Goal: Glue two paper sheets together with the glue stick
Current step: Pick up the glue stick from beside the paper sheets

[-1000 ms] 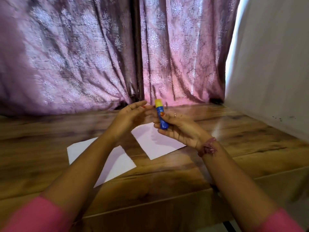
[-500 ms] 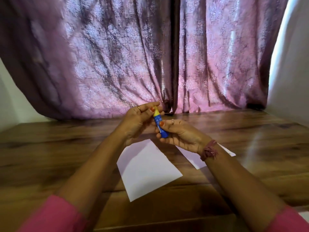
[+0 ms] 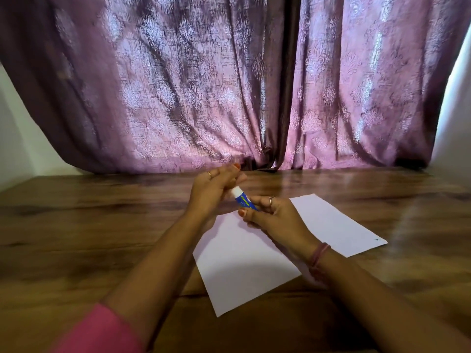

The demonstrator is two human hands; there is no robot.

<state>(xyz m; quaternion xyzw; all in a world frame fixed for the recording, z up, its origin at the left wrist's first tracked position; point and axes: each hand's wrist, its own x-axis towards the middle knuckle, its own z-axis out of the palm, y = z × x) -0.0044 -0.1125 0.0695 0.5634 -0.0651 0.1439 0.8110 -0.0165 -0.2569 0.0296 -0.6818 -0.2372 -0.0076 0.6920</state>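
My right hand [image 3: 274,215] grips the blue glue stick [image 3: 245,201] by its lower body, tilted up and to the left. The stick's white neck [image 3: 237,191] is bare. My left hand [image 3: 215,188] is curled shut right at that neck; the yellow cap does not show and seems hidden inside those fingers. Both hands hover above the table. One white paper sheet [image 3: 242,263] lies flat under my wrists, near the middle. The second white sheet [image 3: 339,225] lies to its right, partly covered by my right forearm.
The wooden table [image 3: 102,225] runs wide to the left and right of the sheets. A purple patterned curtain [image 3: 229,85] hangs along the table's far edge. White wall shows at both sides.
The view has swung left, so the sheets now sit centre and right. The yellow cap that topped the stick is gone from sight and a white neck shows. The hands dropped slightly.
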